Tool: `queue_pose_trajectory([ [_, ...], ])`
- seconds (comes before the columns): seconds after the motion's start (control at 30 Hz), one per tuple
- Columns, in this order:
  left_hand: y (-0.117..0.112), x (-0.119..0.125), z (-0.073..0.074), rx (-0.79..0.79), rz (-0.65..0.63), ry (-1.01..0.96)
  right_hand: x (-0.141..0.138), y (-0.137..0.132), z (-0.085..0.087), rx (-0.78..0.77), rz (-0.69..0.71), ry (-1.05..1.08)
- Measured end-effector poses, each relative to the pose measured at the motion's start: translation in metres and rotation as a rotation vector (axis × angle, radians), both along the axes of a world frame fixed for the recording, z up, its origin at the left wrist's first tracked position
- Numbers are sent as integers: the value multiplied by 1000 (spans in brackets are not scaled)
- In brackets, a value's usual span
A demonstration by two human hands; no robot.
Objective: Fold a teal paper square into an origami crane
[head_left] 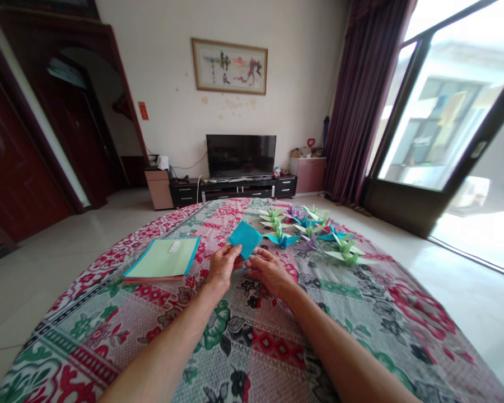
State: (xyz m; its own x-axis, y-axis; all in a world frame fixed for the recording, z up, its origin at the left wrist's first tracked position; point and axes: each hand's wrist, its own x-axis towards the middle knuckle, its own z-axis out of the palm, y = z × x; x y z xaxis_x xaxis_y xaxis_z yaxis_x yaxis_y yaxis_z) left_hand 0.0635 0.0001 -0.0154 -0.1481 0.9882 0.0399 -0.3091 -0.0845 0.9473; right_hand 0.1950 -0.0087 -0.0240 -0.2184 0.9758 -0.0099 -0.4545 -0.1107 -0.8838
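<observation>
A blue piece of folded origami paper is held up over the table, turned so that one corner points away from me. My left hand pinches its left corner, thumb on top. At its lower right edge, my right hand has its fingers bent against the paper; some fingertips are hidden behind it. To the right stand several folded paper cranes in green, blue and purple, among them a blue crane and a light green crane. A stack of square paper lies to the left, light green on top.
A flowered tablecloth covers the round table. A small white slip rests on the paper stack. Beyond the table are a television on a low black cabinet, a purple curtain and a glass door.
</observation>
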Motion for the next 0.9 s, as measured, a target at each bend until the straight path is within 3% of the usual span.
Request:
queue_pose_trajectory([
  [0.47, -4, 4, 3, 160, 70, 138, 0, -1, 3, -140, 117, 215],
  [0.9, -6, 5, 6, 152, 67, 156, -4, 0, 2, -55, 61, 130],
])
